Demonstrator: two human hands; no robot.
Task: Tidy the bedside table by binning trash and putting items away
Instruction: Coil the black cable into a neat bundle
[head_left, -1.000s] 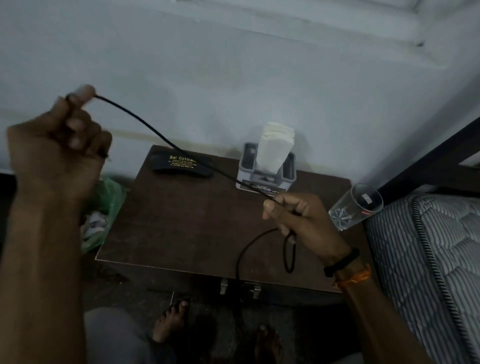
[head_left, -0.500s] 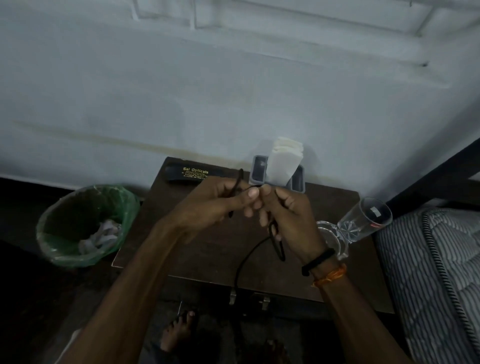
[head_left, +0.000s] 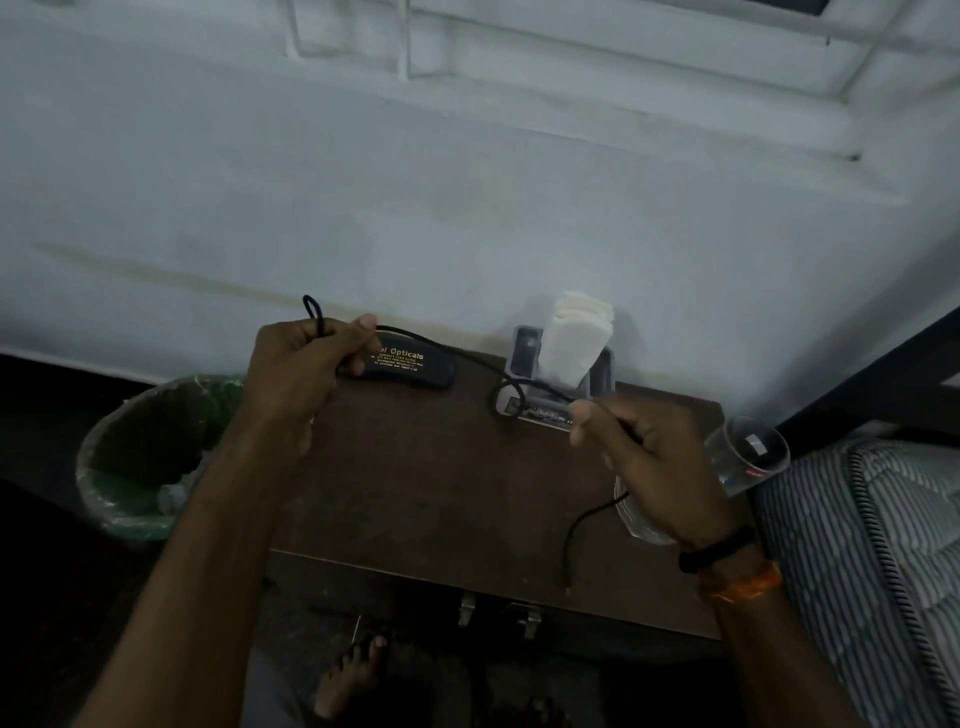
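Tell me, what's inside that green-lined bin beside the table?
The bin holds some pale crumpled trash near the bottom. The left forearm covers its right side, so anything there stays unseen.

Table (head_left: 441, 493) centre and front are left bare, so approach from front is open. Back edge is taken up by case (head_left: 410, 366) and napkin holder (head_left: 561, 374); right edge by glass (head_left: 748, 457). Cable (head_left: 457, 358) is strung across the rear, w/ bin (head_left: 135, 467) at left

Bin (head_left: 136, 467) left of table (head_left: 441, 499), spectacle case (head_left: 402, 366) and tissue holder (head_left: 561, 374) at its back, mattress (head_left: 878, 545) right.
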